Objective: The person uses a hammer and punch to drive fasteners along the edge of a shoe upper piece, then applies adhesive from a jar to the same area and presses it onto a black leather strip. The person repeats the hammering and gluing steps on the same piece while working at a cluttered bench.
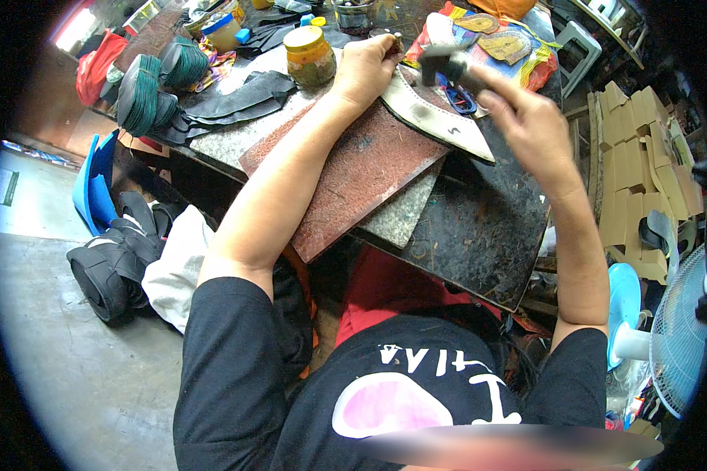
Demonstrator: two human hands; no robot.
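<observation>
My right hand (530,129) is wrapped round the handle of a hammer (440,63), whose dark head hangs over the table, just right of my left hand. My left hand (367,72) is closed in a pinch. A small bit of something shows at its fingertips, too small to name. Below the fingers lies a curved, off-white flat piece (440,119) with dark edging and a mark on it. It rests partly on a reddish-brown board (361,169), which overlaps a speckled stone slab (408,212).
A yellow-lidded jar (306,56) stands left of my left hand. Black cut pieces (247,100) and spools of green cord (143,98) lie farther left. Patterned sole-shaped pieces (504,45) sit at the back right. Cardboard boxes (640,145) and a fan (679,337) stand on the right.
</observation>
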